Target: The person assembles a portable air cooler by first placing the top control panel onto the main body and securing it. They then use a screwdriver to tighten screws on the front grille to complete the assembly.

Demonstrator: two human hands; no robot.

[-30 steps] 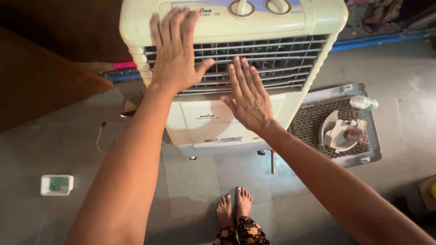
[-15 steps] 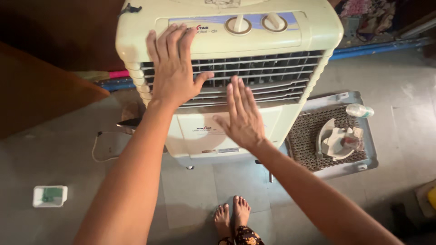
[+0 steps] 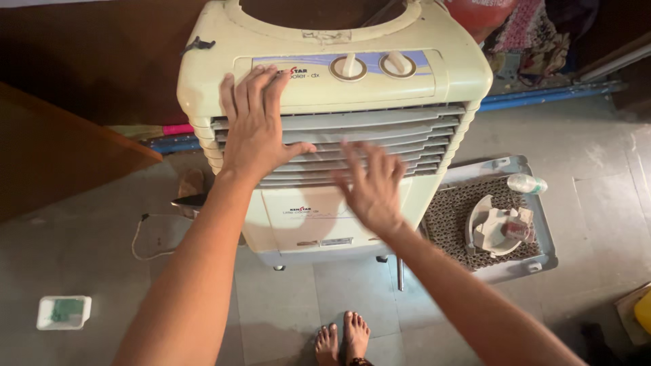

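We see the cream air cooler (image 3: 339, 88) standing on the floor (image 3: 597, 169) before us. Our left hand (image 3: 254, 129) lies flat, fingers spread, on its louvred grille (image 3: 380, 135); our right hand (image 3: 369, 186), blurred, hovers open-fingered just below, gripping nothing.

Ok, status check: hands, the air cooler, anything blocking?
Left hand flat on cooler grille. Right hand spread, blurred, at louvres. Nothing between hands and grille.

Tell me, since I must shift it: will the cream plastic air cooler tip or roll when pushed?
The cream plastic air cooler is tall and narrow, so a high push may tip it. Small feet or casters at its base suggest rolling. The left hand presses flat high up.
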